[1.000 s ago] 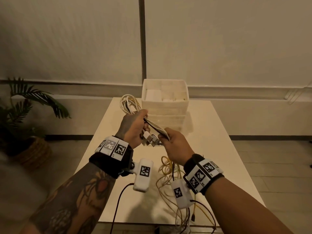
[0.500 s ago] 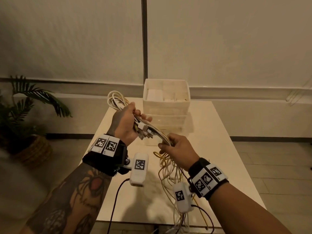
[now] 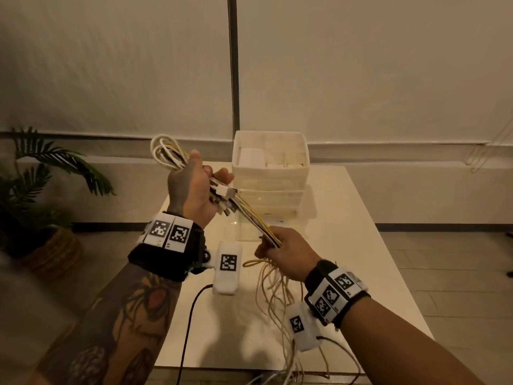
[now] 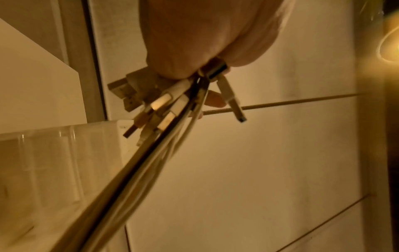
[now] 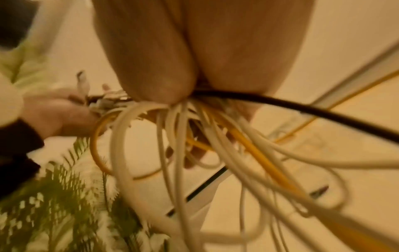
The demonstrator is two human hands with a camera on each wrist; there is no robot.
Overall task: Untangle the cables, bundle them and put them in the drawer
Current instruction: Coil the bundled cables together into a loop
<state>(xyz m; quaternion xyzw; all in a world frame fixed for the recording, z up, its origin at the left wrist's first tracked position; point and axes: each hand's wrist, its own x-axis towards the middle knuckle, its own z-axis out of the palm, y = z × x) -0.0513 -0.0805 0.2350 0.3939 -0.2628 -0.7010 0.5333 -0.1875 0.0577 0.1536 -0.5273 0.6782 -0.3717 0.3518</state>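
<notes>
A bunch of white, yellow and black cables [image 3: 251, 215] stretches taut between my two hands above the table. My left hand [image 3: 194, 190] grips the upper end, with cable loops [image 3: 163, 154] sticking out behind it and several plugs [image 4: 159, 105] hanging below the fist. Lower and to the right, my right hand [image 3: 280, 251] grips the same cables [image 5: 215, 136], whose loose lengths [image 3: 274, 295] hang down onto the table and over its near edge. A white drawer unit [image 3: 270, 176] stands at the table's far end, an open tray on top.
The white table [image 3: 361, 245] runs from the drawer unit towards me. A potted plant [image 3: 36, 195] stands on the floor at the left. Black camera leads [image 3: 191, 315] hang from my wrist units near the table's front edge.
My left hand has risen and moved left with the looped end. My right hand has slid down the cables and to the right, so the stretch between the hands is longer.
</notes>
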